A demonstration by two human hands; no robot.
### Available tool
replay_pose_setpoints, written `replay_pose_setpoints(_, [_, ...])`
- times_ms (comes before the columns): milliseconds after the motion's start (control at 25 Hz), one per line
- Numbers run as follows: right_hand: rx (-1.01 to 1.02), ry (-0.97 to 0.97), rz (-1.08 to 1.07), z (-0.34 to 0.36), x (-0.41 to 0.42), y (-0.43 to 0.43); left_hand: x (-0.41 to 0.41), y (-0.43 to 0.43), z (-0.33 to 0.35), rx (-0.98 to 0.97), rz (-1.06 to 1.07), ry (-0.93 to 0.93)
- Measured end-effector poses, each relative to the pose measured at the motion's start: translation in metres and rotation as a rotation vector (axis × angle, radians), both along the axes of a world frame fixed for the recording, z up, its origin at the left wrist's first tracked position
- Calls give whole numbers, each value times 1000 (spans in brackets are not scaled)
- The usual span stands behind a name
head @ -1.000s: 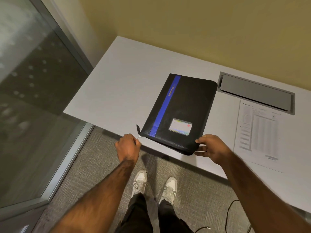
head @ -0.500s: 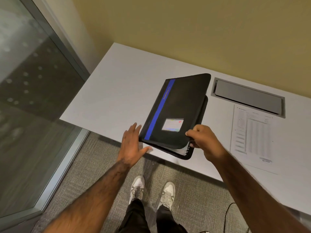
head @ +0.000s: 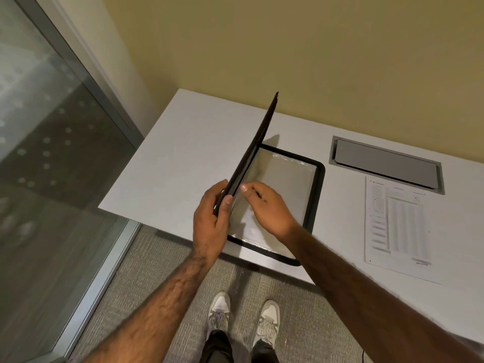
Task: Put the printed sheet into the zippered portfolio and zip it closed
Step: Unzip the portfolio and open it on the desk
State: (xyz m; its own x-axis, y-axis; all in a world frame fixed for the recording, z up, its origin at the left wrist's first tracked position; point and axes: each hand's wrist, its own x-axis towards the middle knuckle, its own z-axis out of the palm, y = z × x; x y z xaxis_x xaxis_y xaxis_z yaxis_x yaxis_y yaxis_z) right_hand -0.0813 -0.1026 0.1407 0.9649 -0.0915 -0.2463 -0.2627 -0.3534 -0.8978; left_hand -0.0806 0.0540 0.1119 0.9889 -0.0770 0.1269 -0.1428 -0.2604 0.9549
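Observation:
The black zippered portfolio (head: 313,205) lies unzipped on the white desk, its lower half flat with a pale grey inside panel showing. Its cover (head: 255,150) stands nearly upright, seen edge-on. My left hand (head: 212,221) grips the cover's near edge, thumb on the inner side. My right hand (head: 267,208) hovers over the inside panel with fingers loosely apart, fingertips close to the cover's inner face; it holds nothing. The printed sheet (head: 398,226) lies flat on the desk to the right of the portfolio, apart from it.
A grey cable hatch (head: 385,163) is set into the white desk (head: 170,158) behind the sheet. A glass wall with a metal frame (head: 86,82) runs along the left. The portfolio's near corner overhangs the desk's front edge above the carpet and my shoes.
The cover has swung from nearly flat to almost upright. My left hand moved from the portfolio's left corner onto the cover's edge; my right hand let go of the cover's corner.

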Motion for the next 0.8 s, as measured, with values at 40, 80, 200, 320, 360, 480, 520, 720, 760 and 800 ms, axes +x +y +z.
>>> replay_pose_setpoints(40, [-68, 32, 0, -16, 1, 0, 4, 6, 4, 14, 21, -5])
replay_pose_setpoints(80, [-170, 83, 10, -33, 0, -2, 8, 12, 7, 18, 32, 0])
replay_pose_setpoints(200, [-471, 312, 92, -81, -17, -16, 23, 36, 8, 17, 73, 10])
replay_pose_setpoints(320, [-776, 371, 133, -112, -43, -34, 44, 62, 4, 34, 164, 55])
replay_pose_setpoints(360, [-819, 382, 119, -118, -50, -38, 51, 71, 1, 48, 206, 70])
replay_pose_setpoints(480, [-791, 461, 69, -126, -58, -46, 72, 95, -9, 136, 326, 91])
replay_pose_setpoints(520, [-784, 480, 62, -128, -58, -48, 78, 102, -13, 171, 352, 105])
replay_pose_setpoints(720, [-716, 500, 19, -138, -58, -57, 106, 132, -40, 433, 370, 241])
replay_pose_setpoints(760, [-701, 498, 9, -140, -59, -58, 111, 137, -47, 488, 354, 258])
replay_pose_setpoints(800, [-696, 495, 3, -143, -60, -58, 115, 142, -54, 529, 334, 277])
